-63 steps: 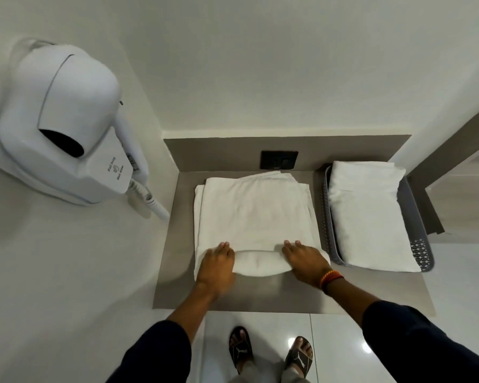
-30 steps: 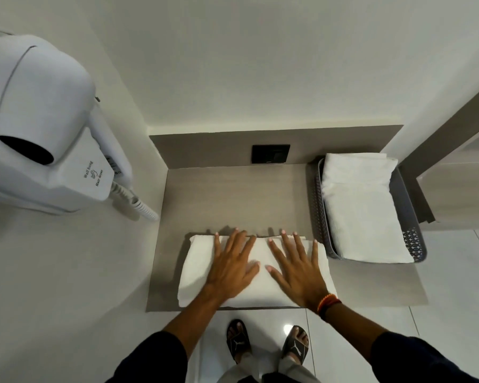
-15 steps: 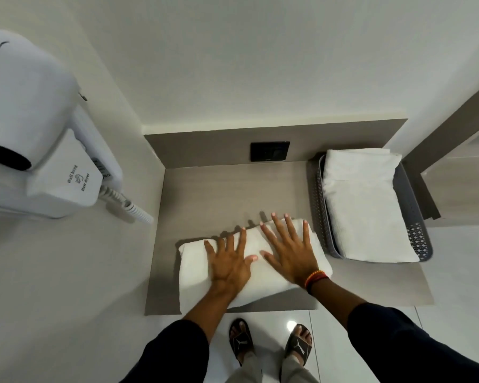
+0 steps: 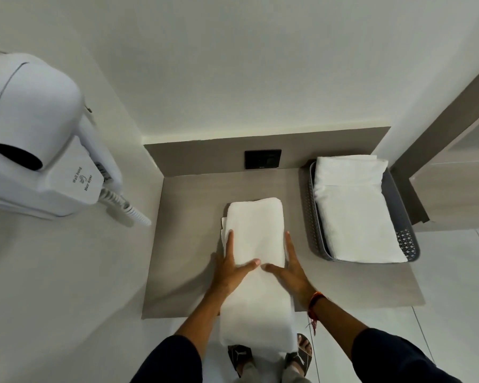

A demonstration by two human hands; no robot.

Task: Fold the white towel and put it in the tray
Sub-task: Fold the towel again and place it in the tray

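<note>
The folded white towel (image 4: 256,261) lies lengthwise on the grey shelf (image 4: 188,244), its near end overhanging the edge. The left hand (image 4: 230,268) and right hand (image 4: 291,269) flank it, fingers spread flat. To the right, the grey tray (image 4: 400,205) already holds another towel (image 4: 353,208).

Hair dryer (image 4: 33,139) cut off at left edge; sandals (image 4: 239,355) partly hidden (towel (image 4: 256,272) overhang), maybe black.
</note>
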